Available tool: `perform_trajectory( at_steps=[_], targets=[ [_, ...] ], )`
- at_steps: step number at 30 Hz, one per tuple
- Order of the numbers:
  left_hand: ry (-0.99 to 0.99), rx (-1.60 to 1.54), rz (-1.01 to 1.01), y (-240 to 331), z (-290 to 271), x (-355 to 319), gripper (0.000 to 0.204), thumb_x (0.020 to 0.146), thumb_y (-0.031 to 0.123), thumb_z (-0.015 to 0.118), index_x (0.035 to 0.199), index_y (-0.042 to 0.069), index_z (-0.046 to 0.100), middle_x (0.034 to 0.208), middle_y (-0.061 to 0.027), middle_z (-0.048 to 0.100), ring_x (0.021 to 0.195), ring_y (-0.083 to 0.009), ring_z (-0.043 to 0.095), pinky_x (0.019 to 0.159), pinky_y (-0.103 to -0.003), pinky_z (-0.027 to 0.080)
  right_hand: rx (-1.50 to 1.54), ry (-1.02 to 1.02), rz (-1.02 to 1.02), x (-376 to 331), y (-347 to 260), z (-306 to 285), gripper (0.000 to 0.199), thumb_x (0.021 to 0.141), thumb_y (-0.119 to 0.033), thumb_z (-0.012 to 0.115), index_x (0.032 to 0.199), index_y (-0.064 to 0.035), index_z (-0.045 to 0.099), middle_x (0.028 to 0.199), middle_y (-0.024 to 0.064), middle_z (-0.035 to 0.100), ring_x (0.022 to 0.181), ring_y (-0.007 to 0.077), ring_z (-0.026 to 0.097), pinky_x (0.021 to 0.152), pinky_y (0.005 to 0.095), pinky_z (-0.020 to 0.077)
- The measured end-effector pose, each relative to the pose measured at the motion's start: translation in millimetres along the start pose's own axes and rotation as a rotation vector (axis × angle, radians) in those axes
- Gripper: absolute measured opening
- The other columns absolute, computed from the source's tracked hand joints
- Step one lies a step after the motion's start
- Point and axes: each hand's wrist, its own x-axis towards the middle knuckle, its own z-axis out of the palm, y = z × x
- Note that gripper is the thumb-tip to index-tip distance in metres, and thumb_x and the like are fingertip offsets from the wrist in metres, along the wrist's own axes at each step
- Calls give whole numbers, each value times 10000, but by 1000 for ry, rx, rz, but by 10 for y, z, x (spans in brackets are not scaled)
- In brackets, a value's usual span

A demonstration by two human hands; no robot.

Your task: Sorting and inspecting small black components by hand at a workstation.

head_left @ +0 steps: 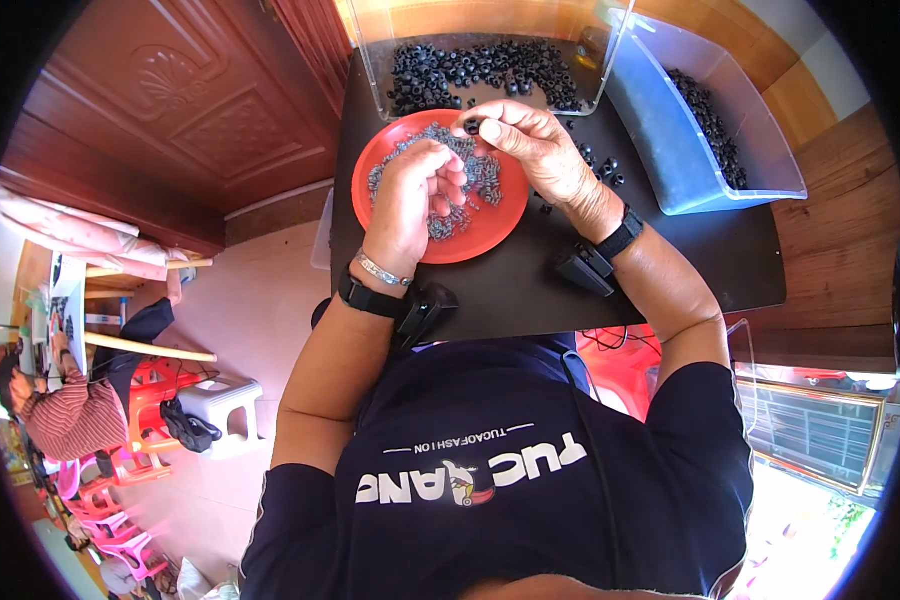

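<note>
My right hand (pixel 535 150) pinches a small round black part with a hole (pixel 472 127) between thumb and forefinger, above the far rim of the red plate (pixel 515 205). Just left of it, my left hand (pixel 420 190) is over the plate with its fingers curled in. Whatever those fingers may hold is hidden. Small grey pieces (pixel 485 180) lie heaped on the plate under both hands.
Behind the plate, a clear bin (pixel 595 100) holds many black parts (pixel 470 65). Several loose ones (pixel 610 170) lie on the dark table (pixel 690 260). A translucent blue bin (pixel 670 150) with black parts stands right. Another person (pixel 80 410) sits far left, near stools (pixel 225 405).
</note>
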Motion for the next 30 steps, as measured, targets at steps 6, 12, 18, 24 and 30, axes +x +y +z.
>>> perform_trajectory(
  at_steps=[6, 12, 18, 24, 30],
  targets=[
    [-99, -186, -2, -17, -11, 23, 257, 921, 281, 464, 903, 53, 582, 794, -45, 616, 660, -140, 586, 564, -240, 416, -102, -94, -26, -4, 53, 8, 280, 938, -228, 570, 1122, -27, 636, 1058, 66, 637, 966, 150, 578, 900, 297, 448],
    [-195, -296, -28, -120, -93, 80, 228, 923, 251, 466, 942, 52, 577, 805, -50, 614, 680, -162, 592, 600, -263, 433, -378, -87, -265, -24, 54, 70, 287, 871, -156, 658, 1136, -49, 631, 1100, 86, 614, 1033, 178, 581, 882, 314, 479],
    [-93, -350, -63, -105, -6, 39, 163, 918, 225, 487, 946, 86, 568, 837, -19, 605, 737, -152, 597, 640, -268, 450, -705, 8, -439, -30, -35, 124, 345, 736, -114, 777, 1043, -90, 622, 1053, 71, 640, 1012, 207, 600, 862, 337, 492],
    [-162, -363, -69, -103, -11, 26, 146, 920, 216, 500, 962, 92, 565, 857, -7, 605, 785, -142, 604, 666, -271, 457, -793, 22, -471, -47, -43, 134, 281, 765, -84, 737, 1018, -84, 617, 1016, 85, 651, 982, 253, 610, 835, 351, 501],
    [-195, -300, -2, -68, -7, 27, 195, 926, 212, 489, 1003, 54, 574, 893, -35, 622, 782, -153, 608, 676, -270, 456, -876, -123, -476, 1, -163, 59, 208, 850, -145, 651, 1041, -64, 660, 1019, 95, 652, 977, 280, 605, 857, 374, 483]
  ],
)
